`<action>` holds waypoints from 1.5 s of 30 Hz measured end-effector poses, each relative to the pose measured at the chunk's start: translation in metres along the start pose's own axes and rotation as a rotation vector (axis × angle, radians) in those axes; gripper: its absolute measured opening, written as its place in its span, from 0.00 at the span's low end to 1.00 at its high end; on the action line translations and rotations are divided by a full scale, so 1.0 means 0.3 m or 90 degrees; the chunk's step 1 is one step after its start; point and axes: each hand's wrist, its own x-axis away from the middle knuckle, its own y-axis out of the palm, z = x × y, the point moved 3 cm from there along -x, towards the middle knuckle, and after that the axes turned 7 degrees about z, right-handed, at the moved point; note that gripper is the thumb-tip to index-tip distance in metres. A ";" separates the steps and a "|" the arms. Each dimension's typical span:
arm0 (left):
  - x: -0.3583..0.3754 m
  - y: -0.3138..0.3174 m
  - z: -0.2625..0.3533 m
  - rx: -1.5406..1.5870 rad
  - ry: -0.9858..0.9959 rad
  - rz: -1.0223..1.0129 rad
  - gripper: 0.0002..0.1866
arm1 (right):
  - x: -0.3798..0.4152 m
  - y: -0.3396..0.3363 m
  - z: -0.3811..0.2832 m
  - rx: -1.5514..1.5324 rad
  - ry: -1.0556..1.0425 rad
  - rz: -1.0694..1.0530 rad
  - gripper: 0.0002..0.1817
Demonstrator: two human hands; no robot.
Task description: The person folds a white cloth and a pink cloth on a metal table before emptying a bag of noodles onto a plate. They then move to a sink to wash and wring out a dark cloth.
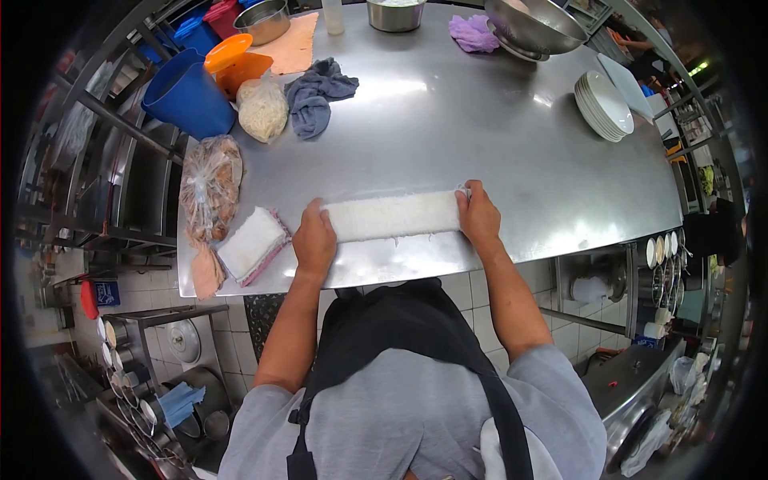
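Note:
A white cloth (392, 216), folded into a long strip with frayed edges, lies across the front of the steel table between my hands. My left hand (314, 238) grips its left end, thumb on top. At the other end, my right hand (479, 214) has its fingers closed round the cloth's edge. Left of my left hand sits a stack of folded cloths (254, 242), white on top with pink edging below. Beside that stack rests a knotted clear plastic bag (211, 188) of brownish food.
On the steel table (448, 120) stand a blue bucket (188, 96), a bag of pale shreds (262, 110), a grey cloth (316, 96), a purple cloth (474, 34), a large metal bowl (544, 24) and stacked white plates (604, 106). Metal shelving borders the left side.

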 end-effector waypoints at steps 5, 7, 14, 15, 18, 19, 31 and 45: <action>-0.008 -0.020 0.061 -0.091 0.147 0.049 0.18 | -0.017 -0.017 -0.080 0.010 -0.167 0.114 0.21; -0.023 -0.007 0.162 -0.014 0.290 0.071 0.22 | 0.007 0.008 -0.179 -0.031 -0.252 0.163 0.23; -0.071 0.145 0.081 -0.219 0.252 -0.022 0.29 | -0.031 0.151 -0.197 0.125 -0.231 -0.034 0.32; -0.078 0.141 0.076 -0.218 0.256 -0.018 0.29 | -0.030 0.151 -0.196 0.133 -0.235 -0.045 0.33; -0.053 0.139 0.074 -0.199 0.267 -0.037 0.30 | -0.023 0.148 -0.191 0.146 -0.233 -0.036 0.32; -0.051 0.133 0.070 -0.217 0.252 -0.058 0.30 | -0.016 0.133 -0.180 0.155 -0.221 -0.022 0.32; -0.025 0.113 0.060 -0.249 0.263 -0.130 0.31 | 0.078 0.082 -0.053 0.095 -0.181 0.053 0.28; 0.194 -0.146 0.075 -0.085 0.394 -0.294 0.39 | 0.352 -0.103 0.029 0.018 -0.352 -0.220 0.42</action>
